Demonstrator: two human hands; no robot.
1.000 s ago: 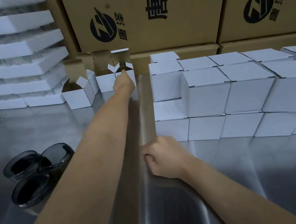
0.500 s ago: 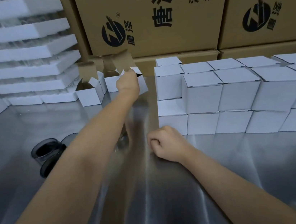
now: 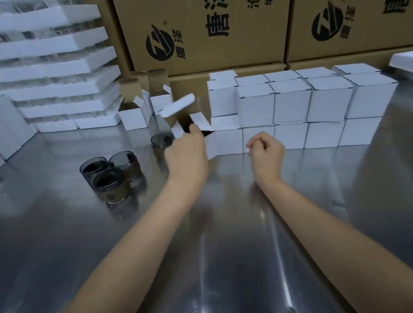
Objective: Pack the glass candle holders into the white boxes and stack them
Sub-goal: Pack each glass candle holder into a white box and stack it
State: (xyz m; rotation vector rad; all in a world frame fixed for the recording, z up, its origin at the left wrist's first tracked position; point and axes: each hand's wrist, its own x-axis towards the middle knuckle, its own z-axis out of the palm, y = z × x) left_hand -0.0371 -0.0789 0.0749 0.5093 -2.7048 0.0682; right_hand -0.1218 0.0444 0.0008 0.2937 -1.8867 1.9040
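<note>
The left hand has pulled back from the open boxes at the rear, bringing 1 box with it. Half a second ago it was still reaching among them. Its fingers pinch the box by an edge; the flaps hang open and blurred (motion smear), just in front of the stack. The right hand stays beside the stack's bottom row, fingers curled into a loose fist, holding nothing. 4 holders stand on the counter — 3 clustered, 1 apart near the left hand.
</note>
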